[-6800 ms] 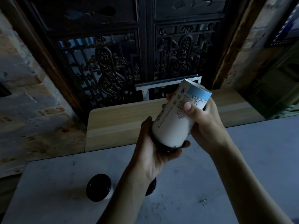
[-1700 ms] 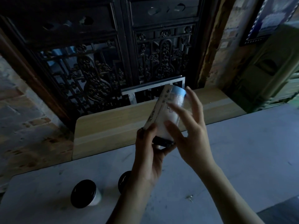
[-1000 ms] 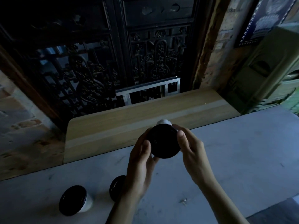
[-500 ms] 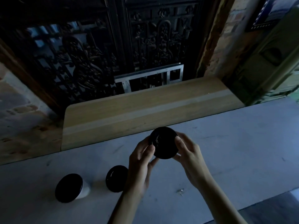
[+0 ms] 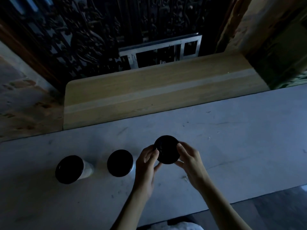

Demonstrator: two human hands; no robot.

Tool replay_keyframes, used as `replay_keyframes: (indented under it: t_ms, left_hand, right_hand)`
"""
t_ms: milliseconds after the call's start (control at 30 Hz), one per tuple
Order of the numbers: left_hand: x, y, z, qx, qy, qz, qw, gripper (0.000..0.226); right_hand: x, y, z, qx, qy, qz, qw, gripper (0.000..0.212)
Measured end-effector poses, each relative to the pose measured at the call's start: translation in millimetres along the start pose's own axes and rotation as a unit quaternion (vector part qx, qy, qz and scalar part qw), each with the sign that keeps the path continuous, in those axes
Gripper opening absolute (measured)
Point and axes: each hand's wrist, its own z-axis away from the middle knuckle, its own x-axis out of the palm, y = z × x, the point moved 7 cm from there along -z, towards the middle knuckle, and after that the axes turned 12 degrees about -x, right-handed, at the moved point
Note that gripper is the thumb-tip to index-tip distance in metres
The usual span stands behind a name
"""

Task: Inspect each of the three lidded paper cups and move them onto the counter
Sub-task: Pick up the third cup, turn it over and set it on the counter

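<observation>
both hands are on the same cup right now; the left hand (image 5: 147,161) has its fingertips curled against the left edge of the black lid (image 5: 167,149) and the right hand (image 5: 191,159) pinches the right edge between thumb and fingers, so the held paper cup (image 5: 167,161) is caught between them; we're looking nearly straight down on it, so its long axis runs away from the camera toward the bench (image 5: 232,138), upright as far as i can tell; the cup wall is pretty much hidden under the lid, and i can't tell whether its base is touching the bench or just above it.

going outward; the middle cup (image 5: 120,163) stands just beside the left hand, close to the knuckles, and the far-left cup (image 5: 70,169) is further left again with a sliver of white wall showing; all three line up in a row along the grey bench, lids up; so for whichever comes next the left hand is clearly the nearer one, the right would have to cross over; my guess is that's the relation that matters, reach goes leftward along the row.

beyond them there's a wooden ledge (image 5: 157,90) at the back edge of the bench, then a dark carved screen (image 5: 83,39).
</observation>
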Motion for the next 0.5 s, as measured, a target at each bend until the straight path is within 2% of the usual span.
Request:
replay_keyframes:
  t_ms: [200,500]
  left_hand:
    - [-7.6,-28.4,-15.7,-0.038,0.025,0.006,0.999,0.016]
    - [-5.7,-40.8,-25.4,-0.048,0.024,-0.007,0.999,0.016]
  right_hand:
    - [-5.3,29.0,1.1,0.046,0.007,0.010,0.999,0.024]
    - [-13.9,45.8,-5.6,0.062,0.009,0.023,0.998,0.024]
